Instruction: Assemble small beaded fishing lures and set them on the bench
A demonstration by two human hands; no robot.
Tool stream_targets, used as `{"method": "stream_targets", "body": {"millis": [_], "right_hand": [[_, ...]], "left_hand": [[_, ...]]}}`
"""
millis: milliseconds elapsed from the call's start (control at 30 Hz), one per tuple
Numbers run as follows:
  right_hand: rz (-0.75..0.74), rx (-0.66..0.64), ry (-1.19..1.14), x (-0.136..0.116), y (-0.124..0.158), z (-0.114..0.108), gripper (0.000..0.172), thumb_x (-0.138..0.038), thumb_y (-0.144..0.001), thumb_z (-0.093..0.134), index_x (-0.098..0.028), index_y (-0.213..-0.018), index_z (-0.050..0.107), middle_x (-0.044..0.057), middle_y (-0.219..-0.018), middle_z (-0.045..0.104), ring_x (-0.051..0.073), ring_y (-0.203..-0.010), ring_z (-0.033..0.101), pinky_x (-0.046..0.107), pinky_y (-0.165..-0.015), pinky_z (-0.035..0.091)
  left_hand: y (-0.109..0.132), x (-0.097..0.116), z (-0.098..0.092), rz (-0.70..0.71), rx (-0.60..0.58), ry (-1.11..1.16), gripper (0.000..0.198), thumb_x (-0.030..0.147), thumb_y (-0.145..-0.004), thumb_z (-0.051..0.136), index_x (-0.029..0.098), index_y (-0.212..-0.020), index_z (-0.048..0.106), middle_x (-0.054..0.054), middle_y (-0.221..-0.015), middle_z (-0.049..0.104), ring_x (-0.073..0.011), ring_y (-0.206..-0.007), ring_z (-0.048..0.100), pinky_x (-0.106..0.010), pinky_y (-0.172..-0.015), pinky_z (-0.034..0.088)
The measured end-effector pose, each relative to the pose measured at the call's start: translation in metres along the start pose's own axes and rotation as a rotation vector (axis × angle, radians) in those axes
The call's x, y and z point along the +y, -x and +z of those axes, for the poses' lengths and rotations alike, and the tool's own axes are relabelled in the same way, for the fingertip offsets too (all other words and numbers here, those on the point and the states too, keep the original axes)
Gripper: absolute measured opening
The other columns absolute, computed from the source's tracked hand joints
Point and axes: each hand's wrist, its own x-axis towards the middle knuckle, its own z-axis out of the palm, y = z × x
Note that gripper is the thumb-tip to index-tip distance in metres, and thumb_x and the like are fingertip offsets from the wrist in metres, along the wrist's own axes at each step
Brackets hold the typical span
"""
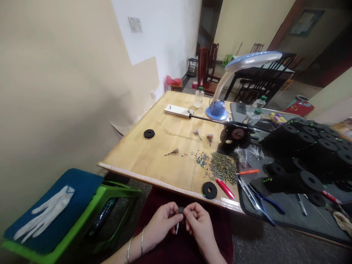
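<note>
Both my hands meet over my lap, just below the front edge of the wooden table (pixel 154 157). My left hand (pixel 162 222) and my right hand (pixel 199 222) pinch a small dark piece (pixel 180 210) between their fingertips. A thin white bit (pixel 177 229) hangs down under it. Bangles circle my left wrist. Nearest on the table are a black ring disc (pixel 209 190), a red lighter (pixel 224 188) and a heap of small beads (pixel 222 168).
A blue desk lamp (pixel 220 106), a second black disc (pixel 149 134), a wooden block with pegs (pixel 178 110), a bottle (pixel 198 97) and a dark winder (pixel 235 135) stand on the table. Black spools (pixel 305 150) and pliers (pixel 261 200) lie on the grey mat. A white glove (pixel 46 212) rests on a stool at left.
</note>
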Motion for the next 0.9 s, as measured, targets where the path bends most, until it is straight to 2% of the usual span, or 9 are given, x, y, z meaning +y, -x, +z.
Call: {"method": "stream_targets", "body": {"millis": [200, 333, 500, 667, 900], "right_hand": [[-0.006, 0.007, -0.018, -0.0026, 0.0002, 0.0025, 0.042, -0.056, -0.066, 0.070, -0.018, -0.066, 0.052, -0.009, -0.036, 0.045, 0.004, -0.031, 0.031, 0.017, -0.036, 0.022], [-0.003, 0.036, -0.046, -0.0030, -0.0009, 0.0029, 0.041, -0.055, -0.065, 0.070, -0.019, -0.065, 0.051, -0.010, -0.034, 0.042, 0.005, -0.031, 0.031, 0.017, -0.036, 0.024], [0.001, 0.036, -0.064, 0.0016, -0.0014, 0.0003, 0.043, -0.057, -0.066, 0.070, -0.018, -0.065, 0.051, -0.010, -0.034, 0.042, 0.004, -0.031, 0.028, 0.017, -0.035, 0.020], [0.004, 0.013, -0.059, 0.0042, -0.0023, -0.0012, 0.045, -0.059, -0.066, 0.069, -0.018, -0.066, 0.051, -0.010, -0.036, 0.043, 0.004, -0.032, 0.028, 0.017, -0.036, 0.021], [0.011, 0.026, -0.040, -0.0008, 0.0020, -0.0020, 0.047, -0.062, -0.066, 0.067, -0.018, -0.067, 0.051, -0.009, -0.037, 0.045, 0.004, -0.032, 0.029, 0.017, -0.036, 0.020]], "left_hand": [[0.0014, 0.0045, 0.0036, -0.013, -0.008, 0.021, 0.038, 0.045, -0.068, 0.071, 0.018, -0.065, 0.045, 0.004, -0.055, 0.057, -0.0079, -0.044, 0.049, -0.020, -0.045, 0.038], [0.0017, 0.0069, 0.0069, -0.046, -0.030, 0.149, 0.038, 0.045, -0.065, 0.075, 0.017, -0.067, 0.048, 0.003, -0.058, 0.059, -0.0108, -0.053, 0.056, -0.022, -0.051, 0.044], [-0.0009, 0.0024, 0.0071, -0.082, -0.035, 0.271, 0.034, 0.037, -0.064, 0.078, 0.014, -0.075, 0.054, 0.003, -0.062, 0.059, -0.0098, -0.056, 0.057, -0.021, -0.052, 0.043], [-0.0054, -0.0030, 0.0073, -0.051, -0.002, 0.202, 0.029, 0.037, -0.069, 0.072, 0.015, -0.072, 0.054, 0.004, -0.055, 0.056, -0.0093, -0.050, 0.051, -0.021, -0.048, 0.039], [-0.0054, 0.0049, 0.0070, 0.028, 0.094, 0.052, 0.022, 0.035, -0.072, 0.065, 0.015, -0.069, 0.055, 0.005, -0.054, 0.053, -0.0089, -0.048, 0.047, -0.021, -0.049, 0.037]]}}
